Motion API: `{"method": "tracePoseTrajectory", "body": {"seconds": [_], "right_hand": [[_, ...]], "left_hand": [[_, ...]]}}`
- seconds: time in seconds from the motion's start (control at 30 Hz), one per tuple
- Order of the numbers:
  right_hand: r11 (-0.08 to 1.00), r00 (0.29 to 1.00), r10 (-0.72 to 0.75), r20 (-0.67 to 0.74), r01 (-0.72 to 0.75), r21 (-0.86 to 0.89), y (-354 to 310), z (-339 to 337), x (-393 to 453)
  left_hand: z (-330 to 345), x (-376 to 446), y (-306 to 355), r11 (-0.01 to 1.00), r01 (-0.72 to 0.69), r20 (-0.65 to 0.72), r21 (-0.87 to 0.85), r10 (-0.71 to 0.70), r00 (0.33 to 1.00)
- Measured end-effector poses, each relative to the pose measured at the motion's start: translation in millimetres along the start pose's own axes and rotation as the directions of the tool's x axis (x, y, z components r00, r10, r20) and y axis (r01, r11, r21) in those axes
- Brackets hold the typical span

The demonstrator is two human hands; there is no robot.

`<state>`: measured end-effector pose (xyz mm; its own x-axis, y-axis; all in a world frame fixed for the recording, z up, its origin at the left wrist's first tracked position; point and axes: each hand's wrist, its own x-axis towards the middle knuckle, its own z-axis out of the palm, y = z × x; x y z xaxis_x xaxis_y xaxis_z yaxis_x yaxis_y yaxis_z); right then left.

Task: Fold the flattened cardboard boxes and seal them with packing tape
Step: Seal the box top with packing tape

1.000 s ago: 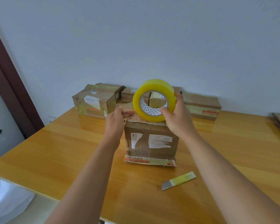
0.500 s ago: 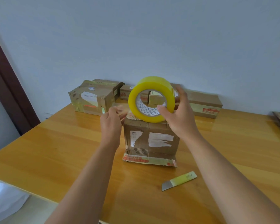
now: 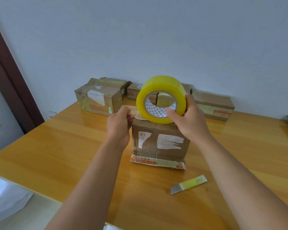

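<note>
Door frame [image 3: 10, 83]: dark brown, at far left edge, running up beside the pale wall.
White bag [image 3: 5, 198]: lower left corner, below the near edge of the table.
Table [image 3: 56, 155]: glossy yellow wood; carries all boxes and the cutter.
Taped box, rear left [image 3: 98, 97]: brown, sealed, torn white label on its near face; stands against the wall.
Left hand [image 3: 119, 125]: fingers curled, thumb and fingertips pinching the free end of the tape strip [image 3: 131, 110] at the box's upper left corner.
Tape strip: clear, short, runs from the left hand's pinch to the roll.
Cardboard box [image 3: 160, 141]: stands upright at table centre between both hands; torn white labels on the near face; a bottom flap with red print juts out toward the camera along the table.
Tape roll [image 3: 161, 98]: yellow, wide, held on edge just above the box top, core opening facing the camera; contact with the box top cannot be told.
Right hand [image 3: 189, 120]: grips the roll, thumb over the near rim, fingers wrapped round the far side.
Long flat boxes, rear right [image 3: 213, 103]: brown, red print, against the wall, partly hidden by the roll.
Cutter [image 3: 189, 184]: grey blade end, yellow-green body, lying flat on the table near the box's right front, apart from it.
</note>
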<state>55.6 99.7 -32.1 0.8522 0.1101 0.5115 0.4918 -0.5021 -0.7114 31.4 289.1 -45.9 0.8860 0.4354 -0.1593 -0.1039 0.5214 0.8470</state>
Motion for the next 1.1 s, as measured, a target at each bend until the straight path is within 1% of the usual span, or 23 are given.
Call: {"method": "tracePoseTrajectory", "body": {"seconds": [0.07,0.23,0.47,0.53,0.6,0.67,0.77,0.87,0.93,1.0,1.03,1.1], "right_hand": [[1.000,1.000,0.000,0.002,0.000,0.004,-1,0,0],[1.000,1.000,0.008,0.003,-0.008,0.015,-1,-1,-1],[0.999,1.000,0.002,0.006,-0.003,0.044,-3,0,-4],[0.999,0.999,0.003,0.038,-0.005,0.046,-4,-1,-5],[0.998,0.997,0.036,0.070,-0.039,0.039,-5,-2,-5],[0.997,0.994,0.075,0.082,-0.078,0.028,-7,-3,-3],[0.994,0.992,0.110,0.068,-0.111,0.016,-5,-6,0],[0.986,0.986,0.158,0.058,-0.161,0.039,-3,-8,3],[0.983,0.983,0.174,0.052,-0.177,0.053,-2,-8,4],[0.980,0.983,0.179,0.037,-0.181,0.079,-2,-9,5],[0.978,0.983,0.183,0.028,-0.185,0.092,-2,-9,6],[0.976,0.980,0.196,0.007,-0.196,0.095,-2,-10,6]], "left_hand": [[0,2,1,0.999,0.024,0.010,-0.038,-0.024,1.000],[-5,5,5,0.999,0.022,0.022,-0.024,-0.022,1.000],[-15,12,9,0.996,0.005,0.041,0.085,-0.008,0.999],[-14,13,9,0.977,-0.066,0.040,0.203,0.059,0.997],[-13,13,7,0.916,-0.182,0.038,0.357,0.181,0.983],[-11,13,6,0.876,-0.249,0.032,0.413,0.260,0.965],[-9,15,3,0.881,-0.242,0.030,0.406,0.252,0.967],[-8,18,-6,0.921,-0.170,0.051,0.352,0.162,0.985],[-9,20,-9,0.959,-0.093,0.039,0.269,0.085,0.996],[-11,22,-7,0.992,-0.015,0.011,0.128,0.014,1.000],[-12,22,-5,0.998,0.007,0.007,0.070,-0.008,1.000],[-13,23,-2,1.000,0.016,0.023,0.026,-0.016,1.000]]}}
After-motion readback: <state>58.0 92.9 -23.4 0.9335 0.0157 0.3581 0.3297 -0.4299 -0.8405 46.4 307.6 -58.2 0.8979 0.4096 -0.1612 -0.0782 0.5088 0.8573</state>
